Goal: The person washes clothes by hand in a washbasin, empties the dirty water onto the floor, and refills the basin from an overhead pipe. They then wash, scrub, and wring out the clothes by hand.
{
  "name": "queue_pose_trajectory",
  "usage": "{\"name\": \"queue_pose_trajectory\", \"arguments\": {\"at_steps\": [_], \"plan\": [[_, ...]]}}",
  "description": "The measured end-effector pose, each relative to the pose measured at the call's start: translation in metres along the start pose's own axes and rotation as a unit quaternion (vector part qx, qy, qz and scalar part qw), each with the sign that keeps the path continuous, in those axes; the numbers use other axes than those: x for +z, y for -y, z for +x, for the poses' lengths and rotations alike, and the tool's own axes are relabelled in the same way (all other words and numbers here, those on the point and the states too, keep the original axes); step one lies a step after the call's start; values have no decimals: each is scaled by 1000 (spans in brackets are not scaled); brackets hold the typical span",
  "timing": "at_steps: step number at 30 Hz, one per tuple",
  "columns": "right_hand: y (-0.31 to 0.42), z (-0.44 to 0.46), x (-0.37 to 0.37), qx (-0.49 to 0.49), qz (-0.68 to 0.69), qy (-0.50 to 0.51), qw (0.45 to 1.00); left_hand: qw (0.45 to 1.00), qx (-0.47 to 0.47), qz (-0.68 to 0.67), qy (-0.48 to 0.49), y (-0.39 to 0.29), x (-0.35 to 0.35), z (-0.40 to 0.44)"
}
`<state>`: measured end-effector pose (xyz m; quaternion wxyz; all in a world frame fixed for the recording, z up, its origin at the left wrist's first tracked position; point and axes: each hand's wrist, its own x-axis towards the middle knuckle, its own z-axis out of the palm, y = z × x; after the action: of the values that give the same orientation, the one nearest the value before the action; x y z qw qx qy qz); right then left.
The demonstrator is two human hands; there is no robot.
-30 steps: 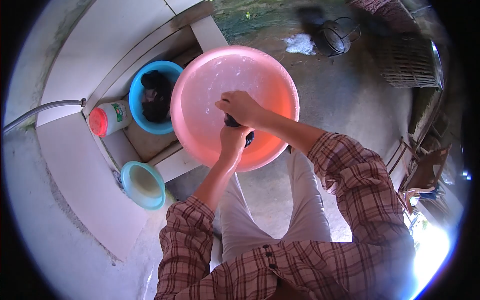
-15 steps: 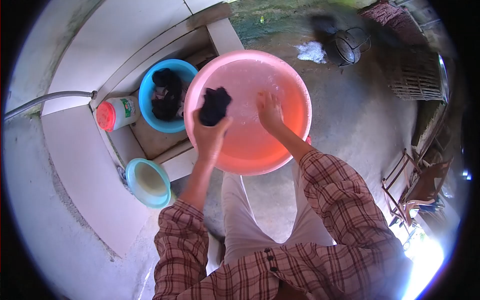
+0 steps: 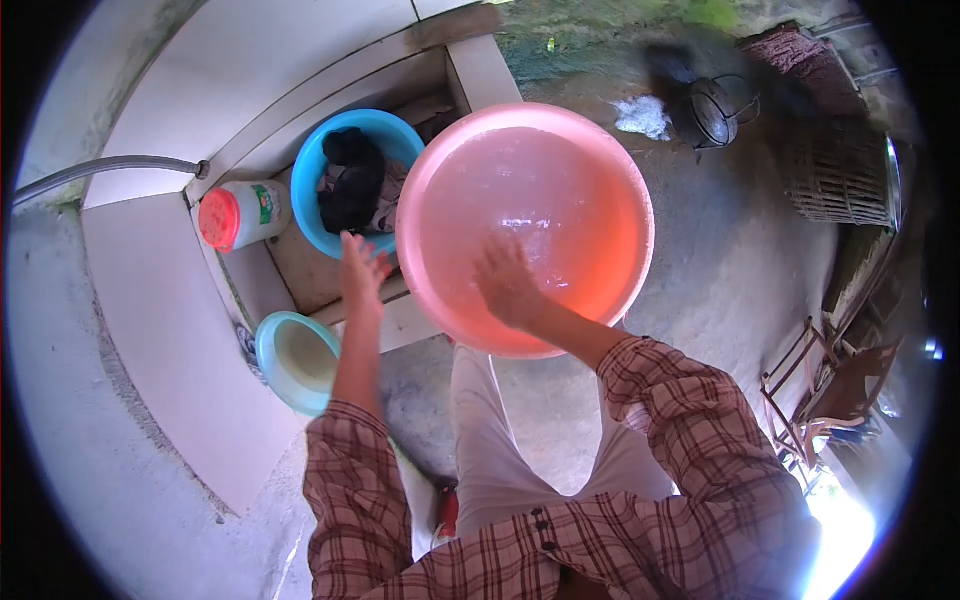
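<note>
My left hand [image 3: 361, 272] is beside the near rim of the blue basin [image 3: 306, 222], fingers spread with nothing in them. Dark clothes [image 3: 355, 185] lie heaped in that basin, with some paler cloth [image 3: 390, 198] at their right side. Over the near left part of the big pink basin [image 3: 644, 190] is my right hand [image 3: 508, 283], slightly blurred, its fingers apart and holding nothing. The pink basin contains cloudy water [image 3: 540, 190] with glints on its surface.
A white tub with a red lid [image 3: 240, 215] lies left of the blue basin. Nearer me stands a pale turquoise basin [image 3: 268, 365]. At the right are a metal pot [image 3: 712, 115], a slatted basket [image 3: 840, 175] and a wooden chair [image 3: 845, 385].
My left hand has moved left from the pink basin to the blue one and let go of the dark cloth. My right hand has shifted left and nearer to me.
</note>
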<state>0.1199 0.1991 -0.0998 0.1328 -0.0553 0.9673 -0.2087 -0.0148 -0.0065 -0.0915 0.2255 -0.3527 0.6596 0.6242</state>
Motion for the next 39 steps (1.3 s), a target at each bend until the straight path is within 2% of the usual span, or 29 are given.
{"name": "queue_pose_trajectory", "arguments": {"at_steps": [2,4,5,7,10,11,14,16,17,19,20,23,26,28,32,35,37,39], "plan": [[24,12,-14,-105,67,-107,986,997,-23,-55,44,30,-1,-17],[43,23,-32,-168,130,-87,973,989,-24,-105,100,55,-1,-33],[48,28,-35,-198,159,-76,964,987,-23,-135,85,65,2,-39],[51,45,-20,-223,136,-50,964,979,-20,-194,54,76,8,-45],[40,67,-6,-295,63,-50,952,947,-33,-311,70,72,16,-47],[34,73,-3,-323,31,-55,944,961,5,-272,55,71,23,-49],[28,86,-24,-338,-11,16,941,987,107,-118,-23,73,47,-57],[19,94,-23,-350,-15,20,936,980,167,32,-108,74,55,-58],[13,101,-23,-356,-17,21,934,973,182,86,-115,73,56,-59],[-6,125,-17,-283,-35,-82,955,950,213,190,-130,71,58,-61],[-18,136,-14,-244,-43,-133,960,949,208,195,-133,73,58,-59],[-55,152,-41,-304,-175,-122,928,949,188,210,-138,84,54,-51],[-90,156,-40,-122,-203,-164,958,947,176,227,-146,81,56,-51],[-115,135,-71,-23,-238,-111,965,939,178,248,-159,77,58,-56],[-153,82,-139,80,-199,96,972,928,168,283,-174,74,61,-57],[-170,31,-133,180,-108,58,976,914,183,310,-186,76,58,-56],[-173,-4,-117,205,-103,9,973,898,185,347,-199,76,60,-56],[-164,-39,-100,211,-124,-54,968,908,167,330,-196,79,59,-53]]}}
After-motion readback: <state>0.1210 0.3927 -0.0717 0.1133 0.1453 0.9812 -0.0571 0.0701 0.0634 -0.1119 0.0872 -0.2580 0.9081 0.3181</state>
